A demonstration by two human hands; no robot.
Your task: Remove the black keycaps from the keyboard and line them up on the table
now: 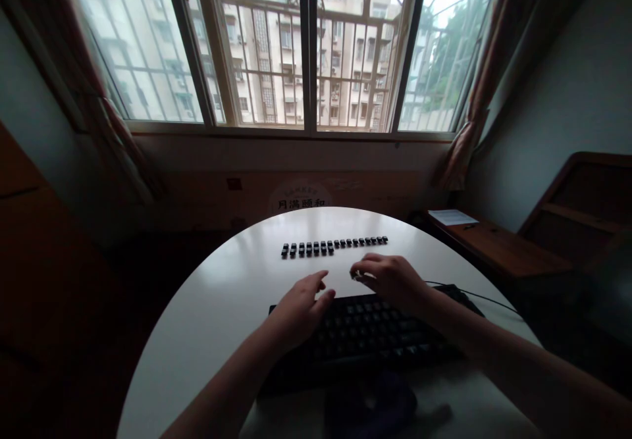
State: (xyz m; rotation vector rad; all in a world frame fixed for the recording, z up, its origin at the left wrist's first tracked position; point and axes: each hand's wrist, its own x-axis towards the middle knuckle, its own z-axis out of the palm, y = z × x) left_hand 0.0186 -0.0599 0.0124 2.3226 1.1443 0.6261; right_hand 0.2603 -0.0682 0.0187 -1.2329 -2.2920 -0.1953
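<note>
A black keyboard [375, 334] lies on the white round table [182, 334], its top row partly bare-looking and partly hidden by my hands. Beyond it, small black keycaps [316, 249] stand lined up, in two rows at the left and a single row at the right. My right hand [390, 278] hovers over the keyboard's far edge, its fingertips pinched on a small dark keycap-like piece [354, 274] with a pale glint. To the left, my left hand [303, 304] is above the keyboard's upper left part, thumb and fingers apart, holding nothing.
From the keyboard's far right corner a black cable [484, 297] runs over the table edge. A dark purple object [370, 403] sits at the near side, too dim to name. Papers [451, 217] lie on a wooden side table [498, 248] at the right. A barred window is ahead.
</note>
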